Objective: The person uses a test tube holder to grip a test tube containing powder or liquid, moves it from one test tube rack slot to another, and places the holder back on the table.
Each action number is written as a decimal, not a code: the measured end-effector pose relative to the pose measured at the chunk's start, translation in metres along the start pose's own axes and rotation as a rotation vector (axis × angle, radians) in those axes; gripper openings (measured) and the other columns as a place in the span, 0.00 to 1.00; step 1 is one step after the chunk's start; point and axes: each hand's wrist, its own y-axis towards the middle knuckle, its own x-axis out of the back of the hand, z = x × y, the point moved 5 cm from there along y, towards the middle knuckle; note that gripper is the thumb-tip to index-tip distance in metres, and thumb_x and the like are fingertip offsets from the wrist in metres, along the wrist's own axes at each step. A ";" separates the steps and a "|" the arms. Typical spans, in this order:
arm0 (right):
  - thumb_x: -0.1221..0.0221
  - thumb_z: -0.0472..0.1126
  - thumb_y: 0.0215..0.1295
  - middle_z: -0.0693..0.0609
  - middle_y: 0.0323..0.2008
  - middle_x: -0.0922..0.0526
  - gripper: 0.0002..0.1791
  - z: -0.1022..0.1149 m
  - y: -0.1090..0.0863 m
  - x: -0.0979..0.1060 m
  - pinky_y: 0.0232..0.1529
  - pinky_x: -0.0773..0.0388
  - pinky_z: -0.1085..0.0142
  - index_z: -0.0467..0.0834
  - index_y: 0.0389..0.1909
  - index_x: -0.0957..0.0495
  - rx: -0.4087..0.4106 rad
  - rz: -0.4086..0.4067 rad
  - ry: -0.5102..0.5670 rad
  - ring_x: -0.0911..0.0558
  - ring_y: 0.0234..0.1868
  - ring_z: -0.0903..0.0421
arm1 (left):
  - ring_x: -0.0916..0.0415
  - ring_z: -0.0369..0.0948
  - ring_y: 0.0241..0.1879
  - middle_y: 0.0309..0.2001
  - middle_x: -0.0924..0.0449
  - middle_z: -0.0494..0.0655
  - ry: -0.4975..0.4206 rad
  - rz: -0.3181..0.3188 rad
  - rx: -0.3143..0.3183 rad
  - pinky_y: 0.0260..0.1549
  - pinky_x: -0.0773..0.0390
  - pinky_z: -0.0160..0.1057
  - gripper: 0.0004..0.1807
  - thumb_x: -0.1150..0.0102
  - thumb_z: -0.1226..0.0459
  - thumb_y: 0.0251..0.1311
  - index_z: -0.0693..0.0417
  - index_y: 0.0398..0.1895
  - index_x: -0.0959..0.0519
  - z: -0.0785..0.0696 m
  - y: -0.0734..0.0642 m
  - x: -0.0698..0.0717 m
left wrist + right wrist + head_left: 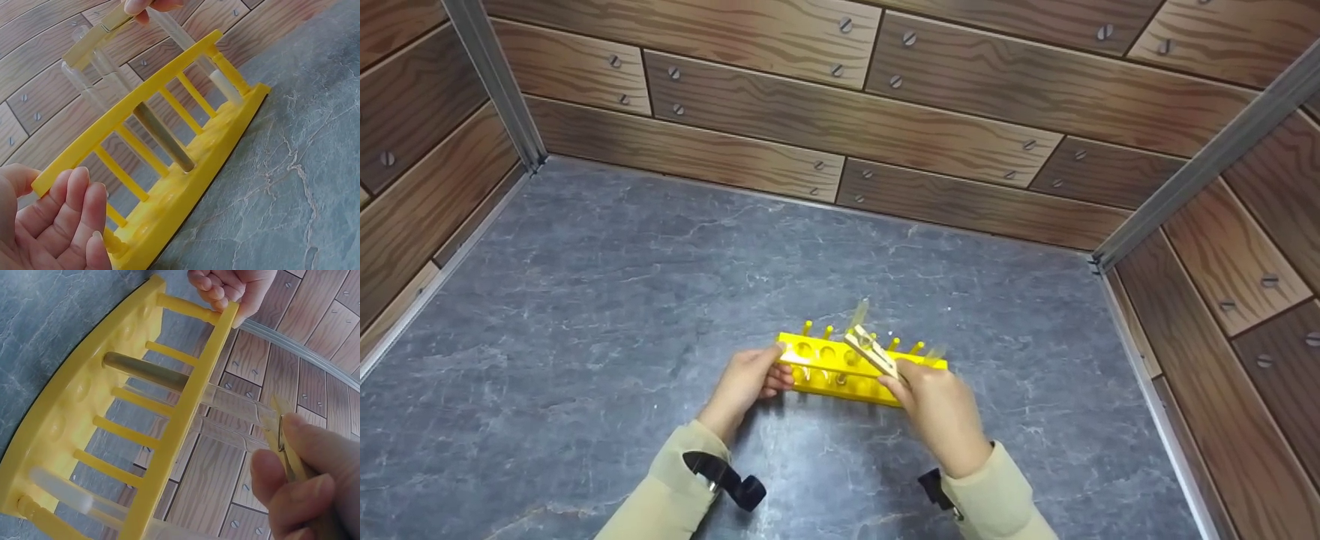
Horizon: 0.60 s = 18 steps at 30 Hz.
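A yellow test tube rack (847,393) stands on the floor of the work area. My left hand (746,382) pinches the left end of its top bar between thumb and fingers. In my right hand (945,397) is a wooden test tube clamp (870,351), its jaws at the upper part of a test tube with brown contents (146,371). That tube stands in a middle hole, its lower end at the rack's base. Close behind it, a clear tube (222,433) shows. Toward the right end leans a tube with white contents (225,87).
Yellow drying pegs (808,328) stick up along the rack's far side. Wood-patterned walls (750,90) with metal corner posts (495,82) enclose the grey marbled surface (660,262) at the back and both sides.
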 end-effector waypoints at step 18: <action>0.37 0.45 0.57 0.58 0.12 0.37 0.13 0.001 0.000 0.006 0.14 0.39 0.72 0.45 0.19 0.28 0.000 -0.003 0.022 0.40 0.13 0.63 | 0.23 0.39 0.20 0.21 0.21 0.48 0.004 0.003 -0.005 0.22 0.25 0.33 0.20 0.49 0.56 0.64 0.64 0.26 0.21 0.001 0.002 0.000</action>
